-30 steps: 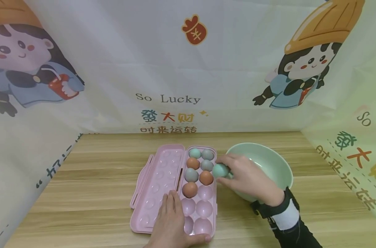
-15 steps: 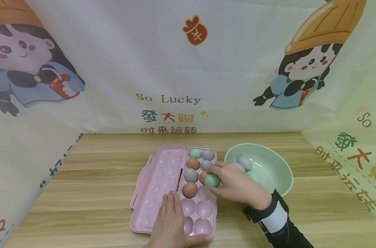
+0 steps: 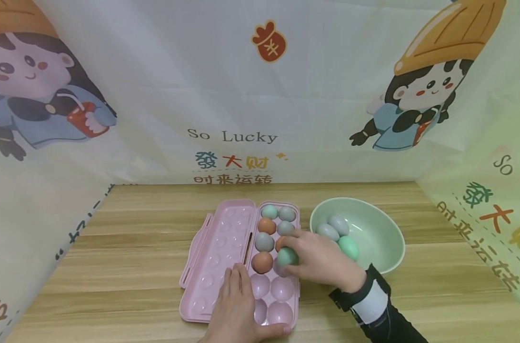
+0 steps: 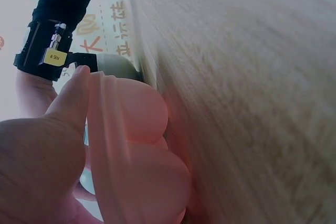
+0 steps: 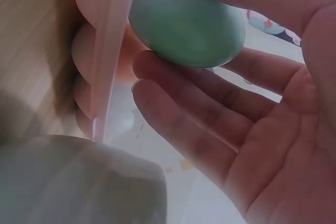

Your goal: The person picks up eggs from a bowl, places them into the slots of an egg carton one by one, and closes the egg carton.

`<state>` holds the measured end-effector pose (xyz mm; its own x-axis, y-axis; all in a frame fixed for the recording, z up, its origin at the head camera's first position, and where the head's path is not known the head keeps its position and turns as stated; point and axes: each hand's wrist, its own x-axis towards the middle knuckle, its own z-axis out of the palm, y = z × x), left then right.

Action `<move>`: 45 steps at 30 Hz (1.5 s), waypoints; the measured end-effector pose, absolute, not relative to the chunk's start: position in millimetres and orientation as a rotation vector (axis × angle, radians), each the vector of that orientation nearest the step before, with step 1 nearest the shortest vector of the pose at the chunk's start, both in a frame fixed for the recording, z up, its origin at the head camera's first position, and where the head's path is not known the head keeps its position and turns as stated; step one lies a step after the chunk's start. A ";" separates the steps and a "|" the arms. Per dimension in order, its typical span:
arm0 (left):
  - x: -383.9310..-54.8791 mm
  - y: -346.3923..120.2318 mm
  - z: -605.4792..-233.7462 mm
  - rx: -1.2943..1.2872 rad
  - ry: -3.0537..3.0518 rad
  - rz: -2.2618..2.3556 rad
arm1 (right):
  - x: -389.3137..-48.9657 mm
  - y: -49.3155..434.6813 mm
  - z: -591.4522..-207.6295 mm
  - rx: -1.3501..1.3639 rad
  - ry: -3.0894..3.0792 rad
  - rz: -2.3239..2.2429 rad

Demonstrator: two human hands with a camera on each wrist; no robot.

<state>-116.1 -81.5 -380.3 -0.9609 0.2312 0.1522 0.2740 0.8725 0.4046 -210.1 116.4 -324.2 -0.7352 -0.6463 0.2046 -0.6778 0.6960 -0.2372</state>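
Note:
A pink egg carton lies with its lid folded out to the left. Brown, grey-blue and pale green eggs fill its far cups, while the near cups hold none. My right hand pinches a green egg between thumb and fingers, close over the cup beside the nearest brown egg. In the right wrist view the egg's tip is right at the carton's edge. My left hand rests across the carton's near end, fingers straight and thumb along the front rim.
A light green bowl stands right of the carton, with two grey-blue eggs and a green egg inside. Printed cloth encloses the wooden table at the back and sides.
My right hand has carried the green egg from beside the bowl leftward and nearer, over the carton. The eggs in the bowl have come into sight. My left hand has stayed put.

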 end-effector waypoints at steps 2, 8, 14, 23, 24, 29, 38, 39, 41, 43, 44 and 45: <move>-116.1 -81.5 -380.5 -0.398 -2.945 -0.660 | -209.4 115.8 -325.4 1.089 -2.803 0.443; -115.9 -81.6 -381.4 -0.401 -2.939 -0.656 | -208.9 115.0 -327.1 1.076 -2.826 0.408; -116.4 -81.6 -383.1 -0.401 -2.935 -0.672 | -209.0 115.0 -329.1 1.090 -2.812 0.399; -117.2 -81.8 -383.5 -0.403 -2.928 -0.662 | -209.2 112.4 -331.6 1.156 -2.787 0.393; -117.2 -81.8 -383.3 -0.403 -2.929 -0.662 | -209.2 112.1 -332.1 1.161 -2.783 0.388; -117.3 -82.1 -383.1 -0.403 -2.931 -0.662 | -209.5 111.0 -335.5 1.172 -2.769 0.345; -117.9 -80.8 -384.0 -0.394 -2.934 -0.667 | -210.1 110.5 -336.9 1.197 -2.766 0.310; -117.7 -80.4 -384.5 -0.394 -2.930 -0.663 | -210.0 110.6 -337.1 1.199 -2.769 0.305; -117.1 -79.6 -385.3 -0.392 -2.918 -0.656 | -209.7 110.7 -337.6 1.199 -2.773 0.290; -116.7 -78.8 -386.3 -0.390 -2.907 -0.652 | -209.4 110.6 -338.4 1.196 -2.774 0.267; -116.5 -78.5 -386.7 -0.388 -2.905 -0.654 | -209.3 110.5 -338.8 1.194 -2.773 0.256; -116.4 -78.3 -386.9 -0.387 -2.902 -0.654 | -209.3 110.3 -339.1 1.193 -2.772 0.251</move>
<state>-116.4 -78.3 -386.9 -0.9569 0.2175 0.1925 0.2790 0.8723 0.4016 -209.3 110.3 -339.1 -0.6842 -0.7096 0.1684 -0.7283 0.6770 -0.1064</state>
